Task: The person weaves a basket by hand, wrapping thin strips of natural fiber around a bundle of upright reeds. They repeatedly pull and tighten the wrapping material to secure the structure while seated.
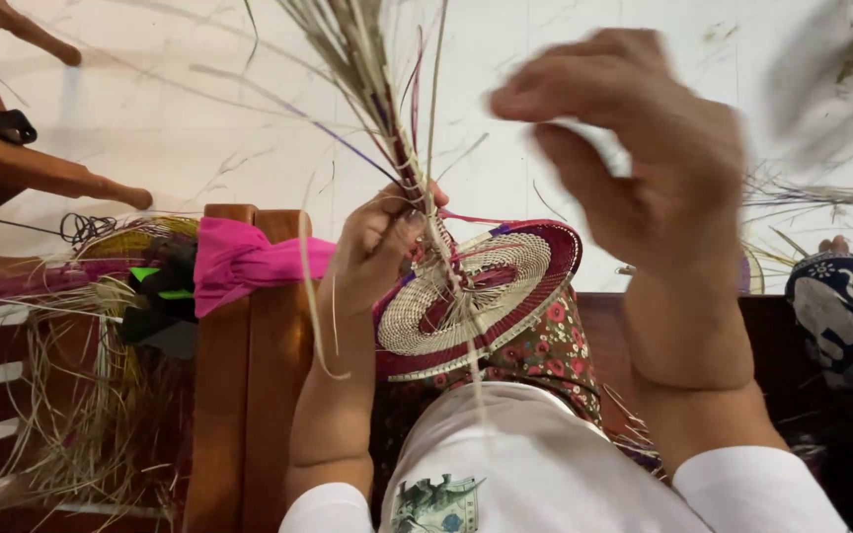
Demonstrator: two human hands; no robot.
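Raised and blurred with motion, the right hand [644,158] hung above the lap with its fingers loosely curled, and whether it pinched a strand could not be told. Lower and to the left, the left hand [377,247] was closed around the neck of a round woven disc of pale straw ringed with maroon bands [486,296], gripping it where the loose ends gathered. That disc stood tilted over the lap, its edge just above a red floral patterned cloth [555,341] and a white shirt front [525,464]. From the gripped spot a bundle of long pale straw strands mixed with purple and pink ones [357,49] rose toward the top of the view.

Beside the left forearm ran a brown wooden armrest [249,375], with a bright pink cloth [244,262] draped across its far end. Beyond the armrest, at the left, lay a loose heap of dried straw [71,415] with a green and black object [160,296] on it. At the far right sat a dark blue cloth printed with white figures [846,311]. Farthest off spread a pale, scuffed floor [199,118] strewn with thin stray fibres, and brown wooden furniture legs [41,173] crossed its upper left corner.
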